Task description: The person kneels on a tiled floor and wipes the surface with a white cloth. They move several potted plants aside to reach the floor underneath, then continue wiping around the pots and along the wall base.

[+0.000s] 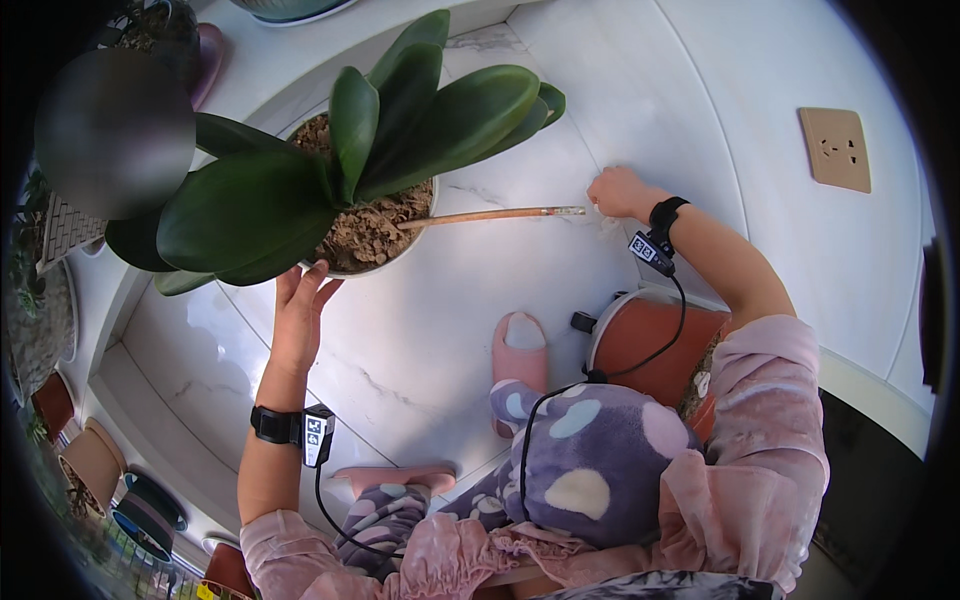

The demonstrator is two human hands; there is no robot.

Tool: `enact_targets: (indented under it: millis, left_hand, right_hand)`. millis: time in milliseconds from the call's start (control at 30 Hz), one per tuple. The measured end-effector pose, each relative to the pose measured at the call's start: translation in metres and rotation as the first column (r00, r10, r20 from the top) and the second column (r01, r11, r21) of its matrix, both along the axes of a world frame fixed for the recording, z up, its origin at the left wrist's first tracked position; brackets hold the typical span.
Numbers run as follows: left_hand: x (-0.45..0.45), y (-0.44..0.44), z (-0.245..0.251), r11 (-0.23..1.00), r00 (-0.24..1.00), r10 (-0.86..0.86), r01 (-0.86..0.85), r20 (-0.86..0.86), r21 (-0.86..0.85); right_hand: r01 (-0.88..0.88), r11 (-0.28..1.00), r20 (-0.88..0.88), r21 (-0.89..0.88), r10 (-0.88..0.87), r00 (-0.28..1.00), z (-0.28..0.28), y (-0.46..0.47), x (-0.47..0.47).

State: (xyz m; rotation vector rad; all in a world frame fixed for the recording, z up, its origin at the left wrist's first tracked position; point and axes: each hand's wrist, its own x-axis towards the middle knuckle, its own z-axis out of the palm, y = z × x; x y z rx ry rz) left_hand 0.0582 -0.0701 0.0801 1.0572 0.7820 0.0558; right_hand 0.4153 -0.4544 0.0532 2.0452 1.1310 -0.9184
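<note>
A broad-leaved potted plant, likely an orchid (247, 210), stands in a round pot of brown bark mix (375, 229) on the marble-patterned floor. The fingers of my left hand (300, 307) are at the pot's near rim, thumb on the edge. A thin wooden stick (487, 216) with a worn, patterned tip leans out of the bark to the right. Just past that tip is my right hand (619, 195), fingers curled, with a whitish, crumpled scrap (609, 225) below it. Whether the fingers grip the scrap is unclear. Both wrists carry black straps with small devices and cables.
A terracotta-coloured pot (649, 345) stands close by my right forearm. Pink slippers (520, 352) are on my feet. More pots, including a beige one (94, 465) and a dark green one (150, 517), line the ledge at left. A wall socket (835, 150) is at upper right.
</note>
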Motion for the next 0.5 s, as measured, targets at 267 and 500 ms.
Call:
enact_targets:
  millis: [267, 500]
  left_hand:
    - [0.012, 0.0, -0.004, 0.999, 0.99, -0.037, 0.039, 0.138, -0.013]
    - [0.109, -0.091, -0.006, 0.986, 0.965, -0.163, 0.165, 0.206, 0.007]
  right_hand:
    - [0.119, 0.986, -0.315, -0.116, -0.151, 0.937, 0.053, 0.061, -0.102]
    - [0.157, 0.982, -0.423, -0.108, -0.188, 0.886, 0.056, 0.056, -0.093]
